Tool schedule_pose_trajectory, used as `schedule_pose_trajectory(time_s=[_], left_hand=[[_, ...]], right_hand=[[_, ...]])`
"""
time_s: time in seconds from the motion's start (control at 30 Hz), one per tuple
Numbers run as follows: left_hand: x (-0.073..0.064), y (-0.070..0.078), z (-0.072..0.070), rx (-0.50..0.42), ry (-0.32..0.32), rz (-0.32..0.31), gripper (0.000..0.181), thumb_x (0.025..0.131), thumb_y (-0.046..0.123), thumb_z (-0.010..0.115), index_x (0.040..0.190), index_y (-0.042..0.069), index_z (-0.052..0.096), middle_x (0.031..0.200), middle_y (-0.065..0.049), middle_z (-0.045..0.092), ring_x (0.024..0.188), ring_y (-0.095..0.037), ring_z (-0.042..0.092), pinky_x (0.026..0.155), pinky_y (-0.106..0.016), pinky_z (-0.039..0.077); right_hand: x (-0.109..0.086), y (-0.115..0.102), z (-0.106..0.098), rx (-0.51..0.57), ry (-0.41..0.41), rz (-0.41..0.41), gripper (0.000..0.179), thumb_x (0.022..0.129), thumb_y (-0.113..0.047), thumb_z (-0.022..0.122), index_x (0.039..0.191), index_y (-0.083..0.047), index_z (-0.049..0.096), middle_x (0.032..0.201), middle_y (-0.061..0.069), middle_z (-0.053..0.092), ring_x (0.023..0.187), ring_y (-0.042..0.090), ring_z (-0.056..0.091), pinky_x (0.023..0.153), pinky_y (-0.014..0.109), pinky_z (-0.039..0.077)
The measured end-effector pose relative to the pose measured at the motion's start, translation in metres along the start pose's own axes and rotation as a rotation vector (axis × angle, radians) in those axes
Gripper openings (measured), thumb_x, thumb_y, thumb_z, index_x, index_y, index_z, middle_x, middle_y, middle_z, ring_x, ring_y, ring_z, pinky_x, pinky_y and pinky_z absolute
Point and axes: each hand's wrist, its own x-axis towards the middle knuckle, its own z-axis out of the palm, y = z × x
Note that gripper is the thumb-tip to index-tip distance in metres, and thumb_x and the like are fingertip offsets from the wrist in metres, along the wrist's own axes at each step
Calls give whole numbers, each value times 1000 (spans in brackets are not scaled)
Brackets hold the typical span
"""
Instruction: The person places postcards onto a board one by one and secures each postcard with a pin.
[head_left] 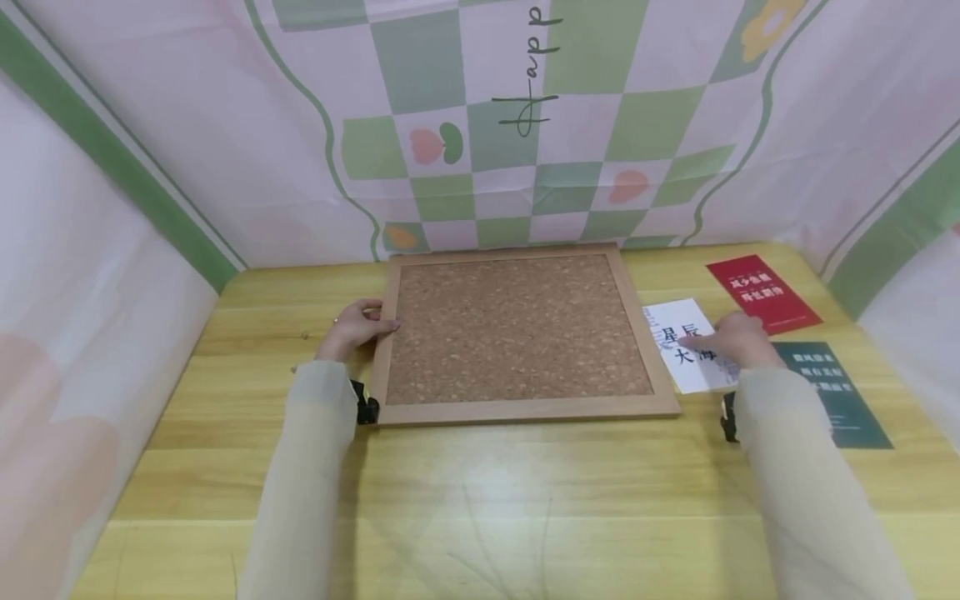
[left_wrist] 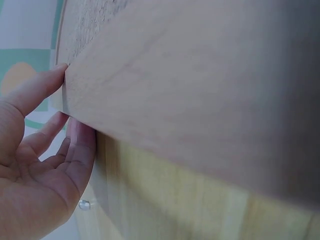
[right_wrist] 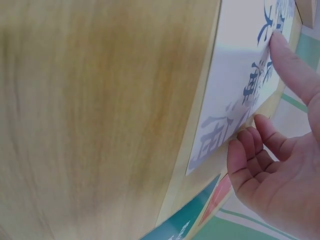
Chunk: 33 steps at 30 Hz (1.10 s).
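A cork board (head_left: 517,333) in a pale wooden frame lies on the table. My left hand (head_left: 356,327) grips the frame's left side, thumb over the top face and fingers at the underside, as the left wrist view shows. Right beside the frame's opposite side is a white card (head_left: 686,375) with large black Chinese characters. My right hand (head_left: 742,340) holds this card by its right-hand edge. In the right wrist view the thumb (right_wrist: 292,65) lies on the printed face, while the curled fingers (right_wrist: 245,155) are at the edge.
Beyond my right hand lies a red card (head_left: 780,300) with white print. A dark green card (head_left: 855,408) is partly covered by my right sleeve. Patterned cloth (head_left: 502,192) rises behind the table's back edge and at both sides.
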Motion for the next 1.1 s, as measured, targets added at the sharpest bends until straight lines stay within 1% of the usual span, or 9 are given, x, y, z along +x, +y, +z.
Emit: schedule_pose_trajectory(time_s=[0.23, 0.47, 0.6, 0.63, 0.7, 0.73, 0.9, 1.07, 1.1], left_hand=[[1, 0, -1, -8, -2, -6, 68, 93, 22, 61, 149, 3, 27, 145, -22, 40, 129, -34, 47, 109, -41, 41], [7, -3, -1, -1, -1, -15, 70, 92, 24, 63, 149, 4, 28, 145, -21, 41, 129, -33, 48, 109, -41, 42], [17, -11, -3, -4, -4, -3, 77, 86, 31, 70, 147, 4, 31, 140, -21, 46, 120, -30, 55, 101, -39, 49], [20, -13, -4, 0, 0, 8, 79, 84, 34, 72, 146, 4, 33, 138, -21, 48, 115, -28, 58, 96, -36, 52], [22, -13, -4, -9, 0, 6, 79, 84, 33, 73, 146, 4, 33, 137, -21, 49, 114, -28, 59, 95, -36, 52], [21, -12, -4, -11, 0, 8, 78, 85, 33, 72, 146, 4, 33, 137, -21, 49, 115, -28, 58, 95, -36, 52], [9, -2, 0, -29, -5, -19, 68, 92, 22, 62, 148, 4, 28, 143, -20, 43, 127, -32, 50, 107, -40, 44], [3, 1, 1, -4, -2, -21, 66, 94, 22, 60, 149, 5, 27, 143, -20, 43, 125, -31, 50, 106, -39, 44], [3, 2, 1, 2, 4, -27, 65, 94, 21, 60, 148, 5, 28, 141, -20, 44, 122, -29, 52, 103, -37, 47]], right_hand=[[2, -3, 0, 10, -15, 3, 85, 87, -46, 63, 131, 20, 35, 123, 38, 43, 107, 47, 47, 87, 56, 47], [2, -8, 0, 24, -19, 47, 79, 88, -43, 63, 128, 20, 38, 117, 36, 46, 102, 44, 49, 81, 50, 49], [0, -10, 0, 27, -22, 67, 78, 90, -41, 62, 129, 21, 36, 119, 37, 45, 105, 46, 49, 85, 53, 48], [0, -11, 0, 28, -21, 71, 78, 90, -40, 62, 130, 21, 35, 119, 37, 44, 106, 47, 48, 86, 54, 48], [-1, -12, 0, 37, -20, 80, 78, 91, -39, 62, 131, 21, 34, 120, 37, 43, 106, 46, 48, 88, 55, 48], [-1, -12, 0, 42, -20, 84, 78, 91, -38, 62, 131, 21, 33, 120, 37, 43, 107, 47, 47, 89, 55, 48], [-2, -10, 0, 68, -18, 89, 81, 90, -39, 62, 132, 22, 30, 119, 37, 42, 105, 46, 48, 87, 54, 48], [1, -8, 2, 87, -14, 81, 81, 89, -39, 64, 131, 22, 31, 117, 36, 44, 102, 44, 50, 83, 50, 50], [2, -7, 3, 96, -14, 86, 81, 89, -39, 64, 132, 22, 31, 117, 35, 44, 102, 43, 51, 81, 48, 50]])
